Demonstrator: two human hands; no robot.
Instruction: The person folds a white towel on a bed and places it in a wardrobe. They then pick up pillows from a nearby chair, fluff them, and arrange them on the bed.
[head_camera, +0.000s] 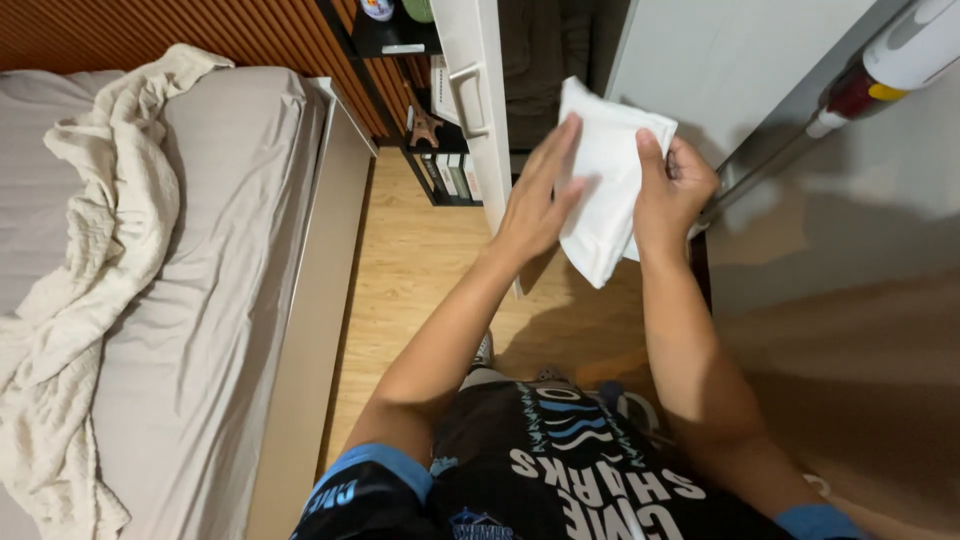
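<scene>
Up front, right hand (672, 190) fingers grip a folded white cloth (604, 170); left hand (535, 205) fingers lie flat, open on it.

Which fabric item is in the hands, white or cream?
The white folded cloth, gripped by the right hand, left hand flat on it; the cream blanket lies crumpled on the bed.

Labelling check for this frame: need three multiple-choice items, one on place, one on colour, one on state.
1. Where does the crumpled blanket lie?
A. on the bed
B. on the wooden floor
C. inside the wardrobe

2. What colour is the folded cloth?
A. red
B. white
C. black

3. How is the cloth held?
A. it lies on the floor
B. left hand flat on it, right hand closed on its edge
C. pinched by the left hand only

Answers:
1 A, it sprawls over the grey sheet.
2 B, it is plain white.
3 B, left fingers are spread, while the right thumb clamps the edge.
</scene>
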